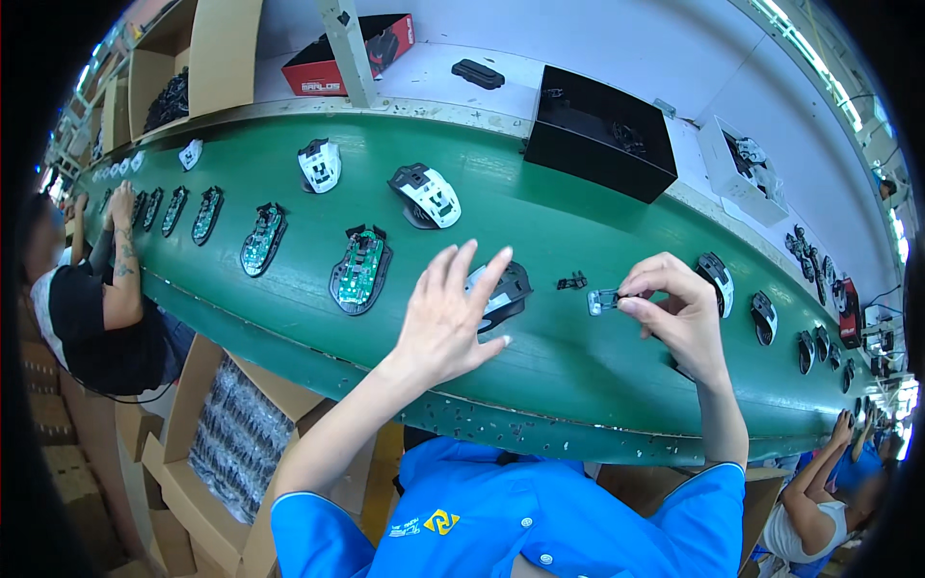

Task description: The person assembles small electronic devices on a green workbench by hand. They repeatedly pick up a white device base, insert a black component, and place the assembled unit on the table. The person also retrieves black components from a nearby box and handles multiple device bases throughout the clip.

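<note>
My left hand point(445, 313) is spread open, its fingers over the near side of a white and black computer mouse shell point(508, 297). Part of that shell is hidden by the fingers, so I cannot tell whether they touch it. Between thumb and fingertips, my right hand point(676, 306) pinches a small clear and black plastic part point(603, 302) above the green work surface. A small black plastic piece point(571, 280) lies between the shell and the held part. Left of my left hand is a mouse base with a green circuit board point(360, 270).
More circuit-board bases point(262, 241) and white mouse shells point(434, 198) line the green bench point(540, 356). A black box point(602, 135) stands at its far edge. Further shells point(714, 281) lie to the right. A co-worker point(101, 308) sits left; a carton of wrapped parts point(236, 433) stands below.
</note>
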### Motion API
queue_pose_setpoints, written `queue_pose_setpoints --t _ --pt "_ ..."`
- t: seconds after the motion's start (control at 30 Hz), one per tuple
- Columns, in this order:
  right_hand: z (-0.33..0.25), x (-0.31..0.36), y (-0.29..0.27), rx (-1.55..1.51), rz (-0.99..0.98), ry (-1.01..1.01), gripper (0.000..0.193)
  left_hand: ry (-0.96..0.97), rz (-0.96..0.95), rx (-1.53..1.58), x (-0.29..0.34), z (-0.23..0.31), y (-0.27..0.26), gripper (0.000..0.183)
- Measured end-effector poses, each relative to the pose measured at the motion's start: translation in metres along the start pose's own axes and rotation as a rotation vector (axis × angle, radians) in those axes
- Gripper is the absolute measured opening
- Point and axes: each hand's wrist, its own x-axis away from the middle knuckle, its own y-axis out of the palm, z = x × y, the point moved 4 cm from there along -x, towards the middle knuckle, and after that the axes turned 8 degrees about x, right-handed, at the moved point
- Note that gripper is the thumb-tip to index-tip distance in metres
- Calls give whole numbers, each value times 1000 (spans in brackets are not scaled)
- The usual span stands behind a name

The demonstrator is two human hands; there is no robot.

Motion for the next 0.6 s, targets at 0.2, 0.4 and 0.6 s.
queue_pose_setpoints --t 0.2,0.4,0.6 --pt "5 1 3 -53 -14 67 12 -63 -30 84 -3 -33 26 91" --pt "-22 13 2 182 88 -232 14 -519 -202 1754 0 -20 -2 70" --pt "-76 15 28 695 3 -761 23 -709 -635 2250 38 44 1 62"
